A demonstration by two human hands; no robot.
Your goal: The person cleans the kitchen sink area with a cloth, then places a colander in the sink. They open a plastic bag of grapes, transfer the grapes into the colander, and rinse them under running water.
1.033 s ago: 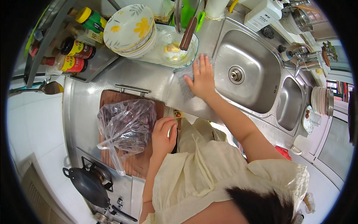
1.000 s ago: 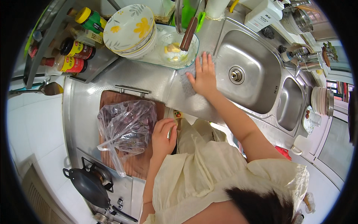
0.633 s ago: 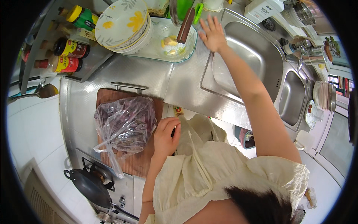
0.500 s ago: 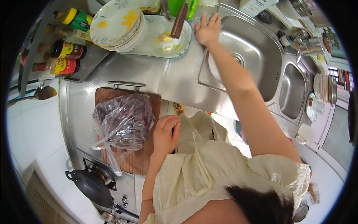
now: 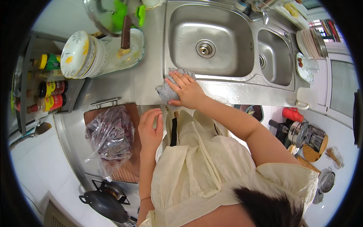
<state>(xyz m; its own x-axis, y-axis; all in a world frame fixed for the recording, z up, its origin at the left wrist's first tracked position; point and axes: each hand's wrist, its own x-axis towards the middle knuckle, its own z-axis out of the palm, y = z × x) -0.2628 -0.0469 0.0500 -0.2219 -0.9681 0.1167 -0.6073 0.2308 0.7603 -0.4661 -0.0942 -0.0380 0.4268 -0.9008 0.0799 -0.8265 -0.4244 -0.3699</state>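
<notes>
A grey dishcloth [image 5: 168,90] lies bunched on the steel counter [image 5: 149,77], at the near left corner of the large sink [image 5: 211,39]. My right hand [image 5: 186,90] presses down on it, fingers and thumb gripping it from above. Close to the counter's front edge, my left hand [image 5: 150,130] hangs in the air, empty, with fingers loosely bent and thumb apart. Left of it, a knotted clear plastic bag [image 5: 111,132] of dark purple food rests on a wooden cutting board [image 5: 134,113]. The exact food inside is hard to make out.
Stacked bowls [image 5: 81,55] stand beside a glass tray [image 5: 130,60] at the far left, near a bottle rack [image 5: 75,92]. A black wok [image 5: 102,206] sits on the stove, lower left. The small sink [image 5: 274,56] and stacked plates [image 5: 308,43] are on the right.
My right hand has come from the counter's back, beside the tray, toward its front edge with the cloth. My left hand's fingers have straightened somewhat. The view has shifted right.
</notes>
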